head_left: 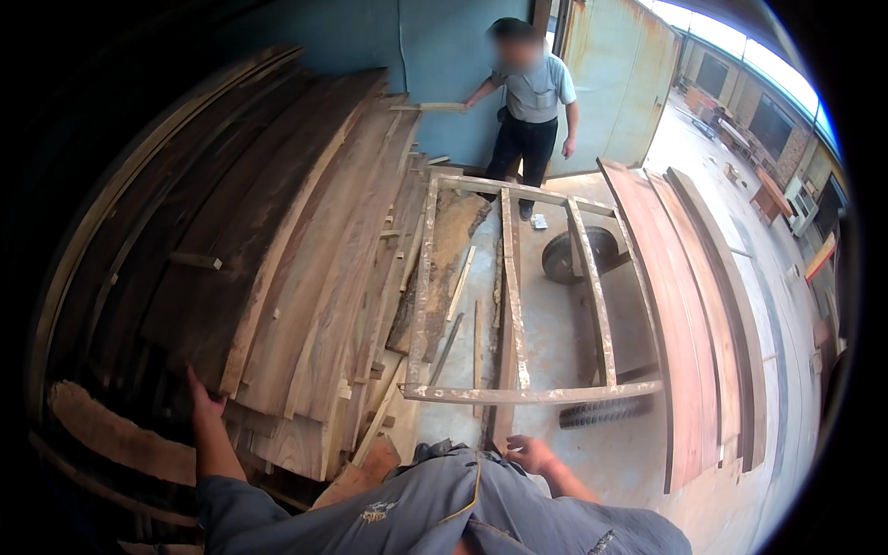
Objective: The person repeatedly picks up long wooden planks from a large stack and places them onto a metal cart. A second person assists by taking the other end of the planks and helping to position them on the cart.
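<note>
My left hand (205, 403) grips the near end of a wide dark plank (217, 296) on top of the stack at left. The fingers on its underside are partly hidden. That plank has a pale edge along its right side. Lighter brown planks (319, 305) lie right beside it, stacked lengthwise away from me. My right hand (533, 455) hangs beside my waist, holding nothing, its fingers loosely apart. Close ahead of it is the near bar of a worn metal frame cart (546, 396). A small wood strip (196, 261) rests across the dark plank.
A person (532, 97) stands beyond the cart, one hand on a thin wood strip (427, 107) at the stack's far end. Reddish boards (680, 342) lie along the cart's right side. A wheel (581, 254) and loose sticks (461, 282) show through the frame.
</note>
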